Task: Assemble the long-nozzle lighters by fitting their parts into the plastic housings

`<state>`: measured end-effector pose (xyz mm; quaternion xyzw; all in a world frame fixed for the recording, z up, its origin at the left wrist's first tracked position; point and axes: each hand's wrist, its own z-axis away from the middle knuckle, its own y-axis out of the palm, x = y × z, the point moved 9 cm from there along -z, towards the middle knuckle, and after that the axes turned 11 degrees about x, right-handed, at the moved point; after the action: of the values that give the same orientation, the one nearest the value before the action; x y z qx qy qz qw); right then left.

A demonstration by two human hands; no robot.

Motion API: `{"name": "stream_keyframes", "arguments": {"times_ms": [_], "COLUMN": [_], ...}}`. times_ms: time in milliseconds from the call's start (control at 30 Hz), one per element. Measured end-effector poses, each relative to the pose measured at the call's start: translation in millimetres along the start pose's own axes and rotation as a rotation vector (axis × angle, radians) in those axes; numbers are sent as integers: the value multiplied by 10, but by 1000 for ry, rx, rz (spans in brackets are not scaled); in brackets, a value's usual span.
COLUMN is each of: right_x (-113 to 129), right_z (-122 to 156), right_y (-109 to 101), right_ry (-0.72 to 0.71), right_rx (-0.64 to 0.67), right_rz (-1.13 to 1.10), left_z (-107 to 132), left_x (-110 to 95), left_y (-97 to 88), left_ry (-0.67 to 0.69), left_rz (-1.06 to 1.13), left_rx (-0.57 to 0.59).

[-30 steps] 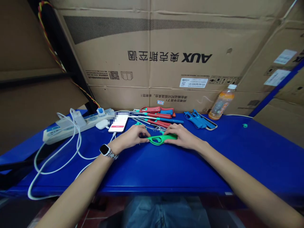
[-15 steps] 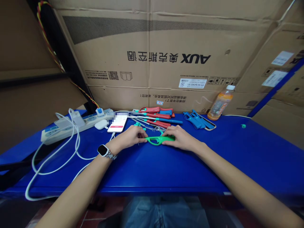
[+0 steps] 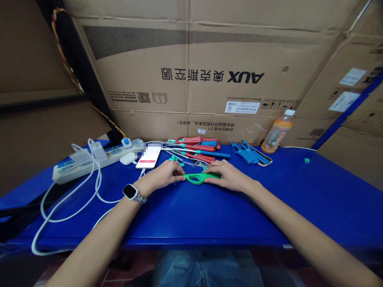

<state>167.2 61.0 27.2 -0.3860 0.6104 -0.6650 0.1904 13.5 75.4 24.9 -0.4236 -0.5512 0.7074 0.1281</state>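
Observation:
A green lighter handle (image 3: 196, 178) with a trigger loop lies crosswise just above the table, held between both hands. My left hand (image 3: 167, 173) pinches its narrow left end, fingertips closed. Round its wider right end my right hand (image 3: 226, 175) is closed, thumb below and fingers above, hiding part of it. Behind the hands is a pile of red and blue long-necked lighters (image 3: 203, 147) with metal tubes. Small teal parts (image 3: 176, 160) and thin metal pieces (image 3: 196, 162) lie between the pile and the green handle.
A phone (image 3: 149, 156) on a white cable and a power strip (image 3: 98, 159) with looped cords occupy the left. To the right are blue handle shells (image 3: 247, 153) beside another phone, an orange drink bottle (image 3: 277, 133) and a small teal piece (image 3: 306, 160). A cardboard wall (image 3: 209, 48) rises behind the blue table (image 3: 203, 215).
The view has shifted very slightly. Both hands keep their hold on the green lighter handle, almost in the same place.

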Motion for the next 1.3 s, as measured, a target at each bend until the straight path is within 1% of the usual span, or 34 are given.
{"name": "stream_keyframes", "arguments": {"times_ms": [233, 333, 533, 633, 733, 900, 1000, 1100, 1167, 1300], "right_x": [-13, -11, -24, -13, 33, 116, 120, 148, 151, 140], "right_z": [-26, -36, -46, -26, 4, 56, 87, 90, 81, 64], "right_y": [5, 7, 27, 15, -4, -38, -57, -28, 25, 128], "right_ry": [-13, -17, 63, 137, 175, 159, 165, 103, 75, 88], "right_rx": [5, 17, 53, 31, -2, -45, -76, -82, -59, -30], "right_rz": [8, 14, 4, -34, -30, -49, -84, -164, -217, -201], "left_z": [-11, -17, -12, 0, 14, 42, 65, 74, 65, 45], "left_x": [55, 45, 38, 54, 45, 2, -34, -23, 13, 59], "left_y": [26, 30, 56, 33, -31, -139, -198, -219, -185, -66], "left_ry": [-52, -46, -45, -49, -25, 4, 23, 26, 5, -44], "left_rz": [19, -10, -79, -59, 24, 160, 149, 119, 121, 166], "left_rx": [17, 22, 30, -9, -65, -106, -139, -171, -151, -40]}}
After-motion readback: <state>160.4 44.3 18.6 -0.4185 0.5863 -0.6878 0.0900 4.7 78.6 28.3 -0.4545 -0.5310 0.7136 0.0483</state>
